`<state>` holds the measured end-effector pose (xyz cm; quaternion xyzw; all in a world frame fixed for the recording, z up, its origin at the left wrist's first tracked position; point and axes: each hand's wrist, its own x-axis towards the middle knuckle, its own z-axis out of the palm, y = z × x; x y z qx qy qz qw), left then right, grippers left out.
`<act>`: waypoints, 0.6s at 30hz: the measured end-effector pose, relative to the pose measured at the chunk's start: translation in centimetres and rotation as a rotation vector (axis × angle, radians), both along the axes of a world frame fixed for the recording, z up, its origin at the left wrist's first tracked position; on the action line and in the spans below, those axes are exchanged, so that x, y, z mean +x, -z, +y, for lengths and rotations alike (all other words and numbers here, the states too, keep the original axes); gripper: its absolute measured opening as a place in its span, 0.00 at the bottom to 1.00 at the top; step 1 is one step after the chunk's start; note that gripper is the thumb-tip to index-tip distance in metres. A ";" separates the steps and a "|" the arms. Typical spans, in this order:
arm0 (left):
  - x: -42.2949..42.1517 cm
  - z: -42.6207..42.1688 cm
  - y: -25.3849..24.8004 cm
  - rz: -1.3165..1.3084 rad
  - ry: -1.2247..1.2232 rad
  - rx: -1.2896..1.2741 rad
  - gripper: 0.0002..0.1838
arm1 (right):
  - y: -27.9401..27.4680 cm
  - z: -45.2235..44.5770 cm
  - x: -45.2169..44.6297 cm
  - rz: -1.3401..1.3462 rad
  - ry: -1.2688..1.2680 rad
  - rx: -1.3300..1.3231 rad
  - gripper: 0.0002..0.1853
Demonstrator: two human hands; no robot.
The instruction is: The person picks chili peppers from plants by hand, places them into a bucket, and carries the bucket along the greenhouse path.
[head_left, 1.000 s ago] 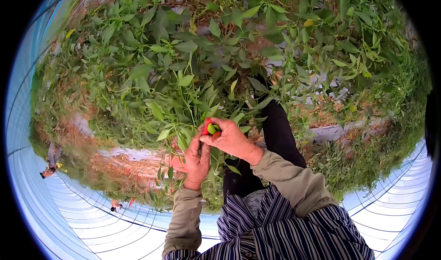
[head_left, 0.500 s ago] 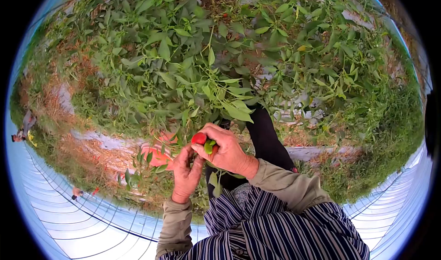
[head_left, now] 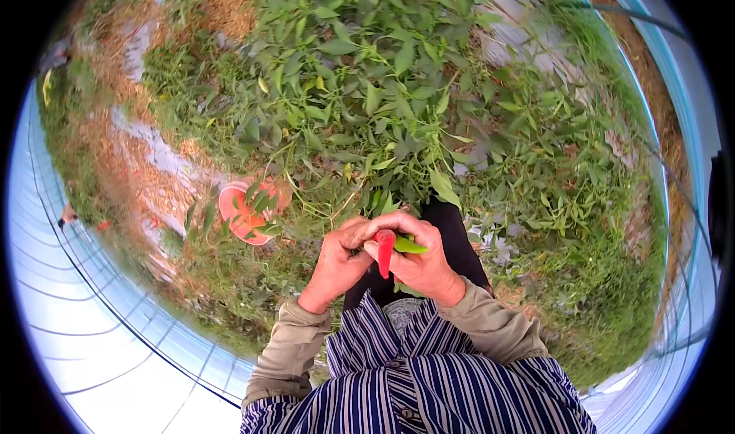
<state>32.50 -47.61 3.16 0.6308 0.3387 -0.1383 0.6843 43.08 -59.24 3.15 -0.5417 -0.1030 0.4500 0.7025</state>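
Above trousers (head_left: 452, 239), right fingers (head_left: 401, 220) clasp red pepper (head_left: 384, 256), green pepper (head_left: 411, 246); left fingers (head_left: 346, 240): grip unclear

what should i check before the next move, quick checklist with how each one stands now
1. Long, glossy red pepper held in the right hand: ok.
2. Bright green, smooth pepper held in the same hand: ok, beside the red one.
3. Left hand empty: cannot tell, its inner side is hidden.
4. Round pink bucket in view: ok, off to the left of both hands.
5. Unblocked view into the bucket: not ok, dark green pointed leaves partly cover it.
6. Hands over the bucket: not ok, they are apart from it.
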 end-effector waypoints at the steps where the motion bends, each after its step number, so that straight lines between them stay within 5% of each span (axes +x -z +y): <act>1: -0.3 0.4 -0.5 0.008 -0.013 -0.051 0.14 | -0.6 0.7 0.3 -0.001 -0.025 0.006 0.07; 3: -1.5 1.2 -1.4 0.075 -0.129 -0.125 0.09 | -1.2 1.7 0.8 0.400 -0.207 -0.124 0.06; 5: -5.1 2.0 0.0 0.120 0.047 -0.101 0.06 | -0.6 2.8 0.2 0.654 -0.316 -0.191 0.05; 7: -5.9 2.5 -0.3 0.007 0.125 0.071 0.09 | 2.5 3.2 -3.8 0.632 -0.167 -0.053 0.09; 9: -6.7 2.3 -0.1 -0.052 0.534 0.619 0.07 | 2.1 4.3 -4.4 0.565 -0.197 -0.138 0.08; 15: -12.1 4.0 3.1 0.271 0.833 0.663 0.07 | -0.9 5.9 -5.7 0.898 -0.305 -0.511 0.04; 18: -17.9 7.0 5.8 0.507 0.821 0.665 0.12 | -2.1 6.4 -4.9 0.829 -0.289 -0.530 0.05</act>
